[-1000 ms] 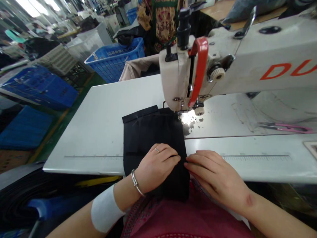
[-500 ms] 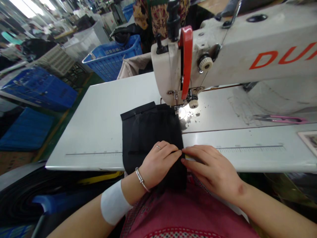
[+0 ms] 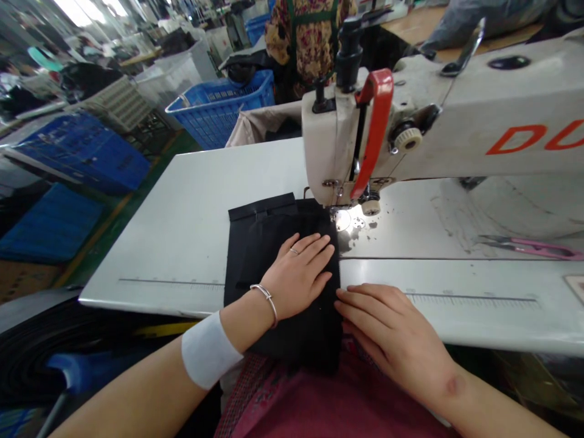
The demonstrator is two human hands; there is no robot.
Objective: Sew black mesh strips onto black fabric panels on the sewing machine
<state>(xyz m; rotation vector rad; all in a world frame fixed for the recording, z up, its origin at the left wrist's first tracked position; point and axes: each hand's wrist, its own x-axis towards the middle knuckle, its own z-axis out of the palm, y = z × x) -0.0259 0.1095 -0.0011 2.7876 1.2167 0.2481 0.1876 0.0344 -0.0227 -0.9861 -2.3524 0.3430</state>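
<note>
Pressing flat: your left hand (image 3: 298, 277) lies palm-down on the black fabric piece (image 3: 255, 234) at centre frame, fingers straight and slightly spread, gripping nothing. Fingertips point toward upper right, at the needle area (image 3: 341, 214).

Right hand (image 3: 395, 340), lower centre-right: fingers extended and loosely together, not closed around anything. Its fingertips meet the fabric's right edge just below the left hand. Whether a fold is nipped underneath cannot be told.

Fabric position: on the white table (image 3: 191, 207), the far right corner just beside the lit needle area under the head of the sewing machine (image 3: 456, 121). A narrower strip shows along its far edge. The near end hangs over the table's front edge toward your lap.

Noted on you: ring (image 3: 294, 250) and bracelet (image 3: 269, 296) on the left hand and wrist, white band (image 3: 207, 350) on the left forearm.

Surroundings: pink snips (image 3: 533, 246) on the table at right, well apart from both hands. Blue basket (image 3: 219, 112) beyond the table, upper centre-left. A person in patterned clothing (image 3: 310, 36) stands behind the machine at top centre.
</note>
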